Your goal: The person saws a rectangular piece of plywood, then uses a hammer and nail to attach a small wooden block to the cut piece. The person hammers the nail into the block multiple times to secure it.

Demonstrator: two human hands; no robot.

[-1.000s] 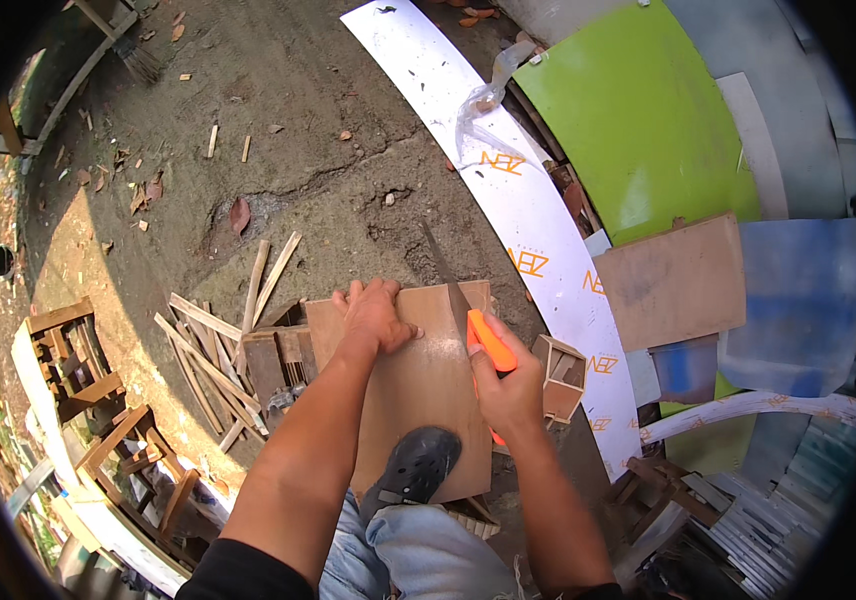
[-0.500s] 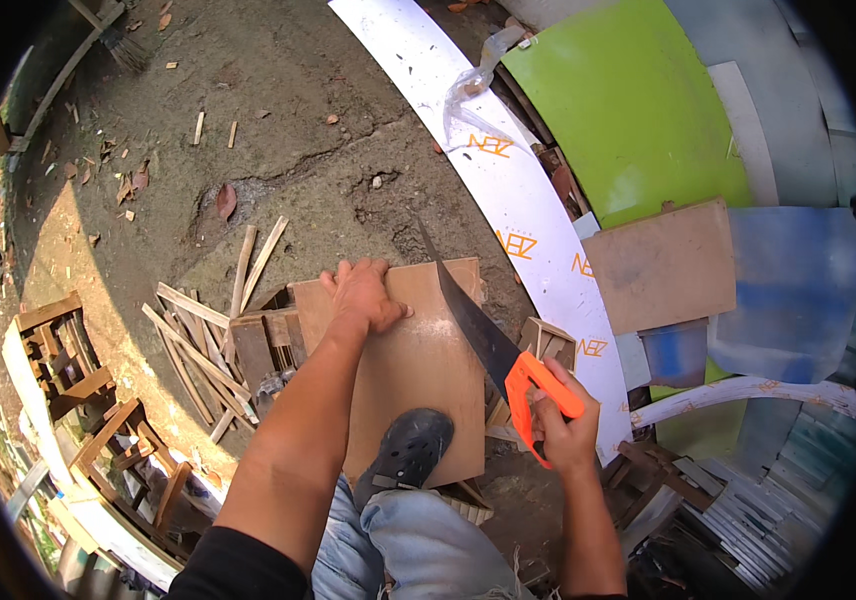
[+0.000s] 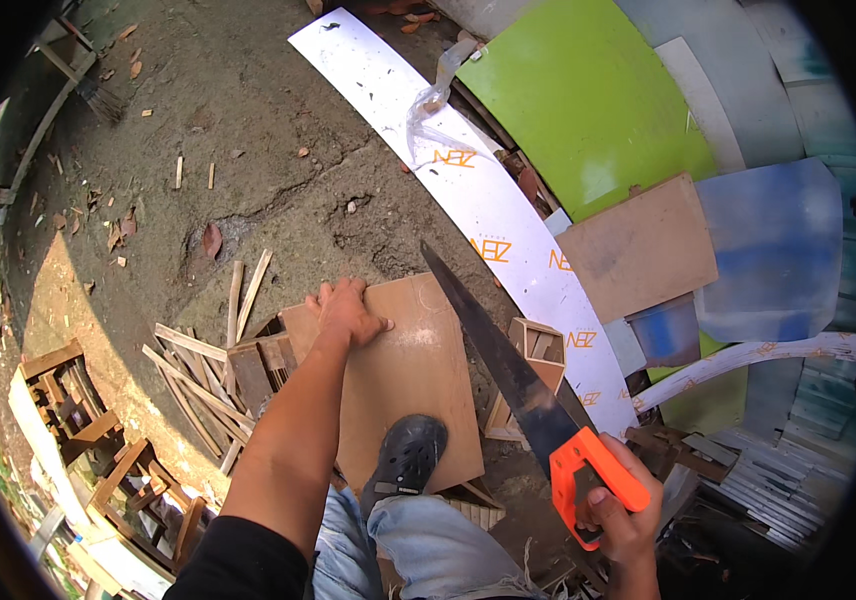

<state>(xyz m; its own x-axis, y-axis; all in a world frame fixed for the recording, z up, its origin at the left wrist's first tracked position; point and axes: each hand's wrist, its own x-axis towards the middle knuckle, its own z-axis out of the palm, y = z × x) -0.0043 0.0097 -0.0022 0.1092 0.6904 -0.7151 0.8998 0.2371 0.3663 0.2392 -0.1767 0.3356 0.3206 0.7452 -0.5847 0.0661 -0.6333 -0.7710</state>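
Note:
A brown plywood board (image 3: 410, 375) lies on low wooden supports in front of me. My left hand (image 3: 350, 312) presses on its far left part, fingers bent over the far edge and thumb on the top face. My foot in a black clog (image 3: 411, 452) stands on the board's near part. To the right, my right hand (image 3: 628, 505) is closed round the orange handle of a handsaw (image 3: 508, 370). The dark blade slants up and left past the board's right edge, its tip near the far right corner. Whether the teeth touch the wood I cannot tell.
Thin wood strips (image 3: 203, 385) lie in a heap at the left, near slatted wooden pieces (image 3: 113, 465). A small wooden frame (image 3: 538, 350) stands right of the board. Beyond are a long white printed strip (image 3: 428, 190), a green sheet (image 3: 588, 110) and a brown panel (image 3: 640, 245).
My right hand has drawn the saw back, toward me and to the right, with the handle now lower. The left hand and foot stay on the board. The whole view has shifted slightly.

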